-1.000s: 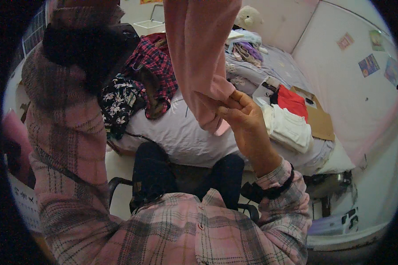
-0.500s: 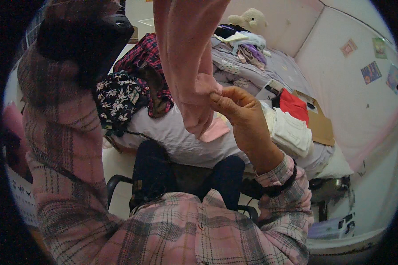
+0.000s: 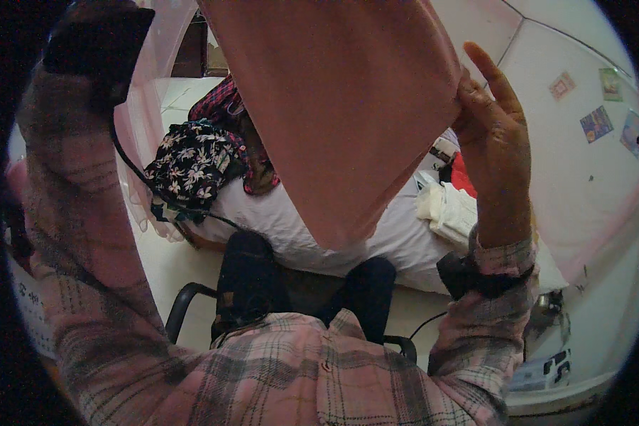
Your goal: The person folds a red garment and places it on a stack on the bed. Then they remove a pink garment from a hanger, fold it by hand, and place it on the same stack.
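Note:
A pink garment [image 3: 334,113] hangs spread in front of me, its lower corner pointing down above my knees. Its top runs out of the picture, so I cannot tell what kind of garment it is. My right hand [image 3: 495,135] pinches its right edge, with one finger stretched upward. The left forearm [image 3: 82,149] is raised at the left, a black device [image 3: 96,53] strapped near its wrist. My left hand itself is out of sight beyond the upper edge.
Behind the garment is a bed with a pale sheet [image 3: 263,224]. On it lie a black floral garment [image 3: 195,160], a red-and-dark plaid garment [image 3: 216,99], folded white cloth [image 3: 447,209] and a red cloth [image 3: 463,174]. A chair armrest [image 3: 184,305] stands beside my leg.
The pink garment has gone from a narrow hanging bunch to a wide spread sheet. My right hand has moved up and to the right along with its edge. The left forearm has shifted slightly left.

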`<state>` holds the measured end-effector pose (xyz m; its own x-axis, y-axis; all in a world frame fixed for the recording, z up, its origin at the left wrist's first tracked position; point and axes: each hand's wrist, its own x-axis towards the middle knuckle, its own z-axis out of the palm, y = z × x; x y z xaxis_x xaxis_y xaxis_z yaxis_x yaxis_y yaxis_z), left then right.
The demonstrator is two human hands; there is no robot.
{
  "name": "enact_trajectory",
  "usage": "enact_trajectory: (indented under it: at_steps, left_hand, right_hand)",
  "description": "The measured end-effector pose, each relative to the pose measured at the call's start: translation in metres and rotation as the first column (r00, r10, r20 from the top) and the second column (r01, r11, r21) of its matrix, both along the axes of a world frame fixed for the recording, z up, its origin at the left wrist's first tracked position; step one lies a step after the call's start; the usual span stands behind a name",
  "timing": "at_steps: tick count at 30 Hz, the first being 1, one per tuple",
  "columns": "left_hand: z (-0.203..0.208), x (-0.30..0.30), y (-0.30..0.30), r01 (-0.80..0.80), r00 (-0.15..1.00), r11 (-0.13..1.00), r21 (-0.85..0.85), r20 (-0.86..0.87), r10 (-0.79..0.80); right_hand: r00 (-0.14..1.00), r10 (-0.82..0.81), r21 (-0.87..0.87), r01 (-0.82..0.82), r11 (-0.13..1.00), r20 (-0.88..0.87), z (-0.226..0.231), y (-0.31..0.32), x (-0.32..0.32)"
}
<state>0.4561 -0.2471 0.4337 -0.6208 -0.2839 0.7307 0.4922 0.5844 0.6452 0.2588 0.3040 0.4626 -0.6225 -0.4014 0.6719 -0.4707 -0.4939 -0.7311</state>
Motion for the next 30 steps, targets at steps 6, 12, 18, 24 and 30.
enact_trajectory:
  at_steps: [6, 12, 18, 24, 30]
  left_hand:
    - [0.021, -0.008, -0.021, 0.012, 0.999, 1.000, -0.026, -0.032, -0.013]
    - [0.056, -0.051, -0.010, 0.113, 0.991, 0.991, -0.074, -0.058, -0.118]
    - [0.099, -0.097, 0.016, 0.276, 0.956, 0.953, -0.125, -0.067, -0.285]
    - [0.135, -0.142, 0.046, 0.476, 0.871, 0.870, -0.128, -0.068, -0.486]
    - [0.156, -0.172, 0.081, 0.685, 0.722, 0.720, -0.109, -0.035, -0.691]
  right_hand:
    - [1.000, 0.028, 0.029, -0.027, 0.999, -0.013, 0.012, -0.004, 0.006]
    - [0.995, -0.102, 0.142, 0.099, 0.985, 0.012, -0.005, -0.024, 0.015]
    - [0.989, -0.123, 0.255, 0.140, 0.957, -0.079, -0.017, -0.028, 0.017]
    - [0.989, -0.150, 0.248, 0.147, 0.958, -0.007, -0.033, -0.023, 0.011]
    - [0.978, -0.192, 0.284, 0.163, 0.945, 0.076, -0.053, -0.012, -0.002]
